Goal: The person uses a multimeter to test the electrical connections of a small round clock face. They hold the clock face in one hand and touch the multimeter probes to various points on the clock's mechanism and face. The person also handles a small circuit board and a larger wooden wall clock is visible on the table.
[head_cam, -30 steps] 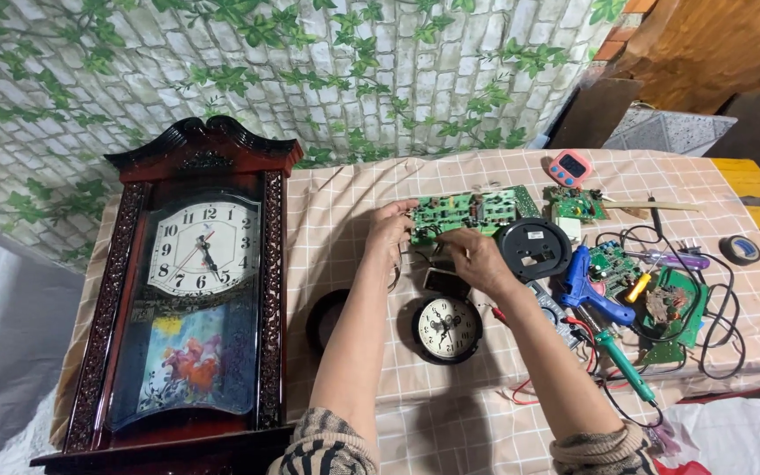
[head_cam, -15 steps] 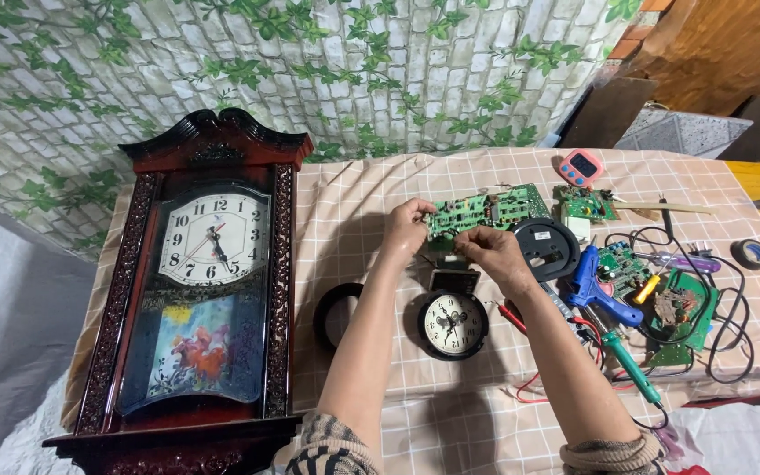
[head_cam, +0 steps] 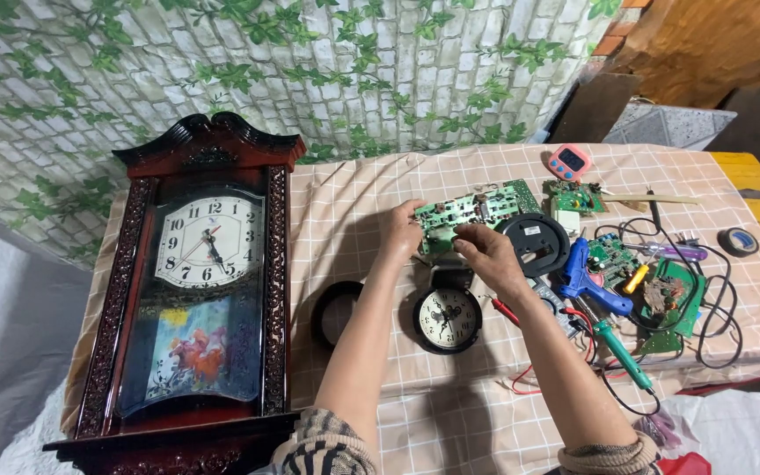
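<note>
You've got your left hand [head_cam: 400, 230] gripping the left end of a long green circuit board [head_cam: 477, 211], and your right hand [head_cam: 488, 257] pinching its front edge, so it's held just above the table between them. The table wears a beige checked tablecloth [head_cam: 354, 189], backed by a white brick-pattern wall with green ivy leaves [head_cam: 310, 62]. Just below your hands sits a small round black alarm clock with a cream face [head_cam: 448, 317]. A tall dark red wooden wall clock [head_cam: 200, 281] lies flat at the left side. Right of the board there's a round black speaker [head_cam: 534, 242], a blue glue gun [head_cam: 587, 277], a green-handled soldering iron [head_cam: 622, 352] and a small pink digital timer [head_cam: 568, 162].
</note>
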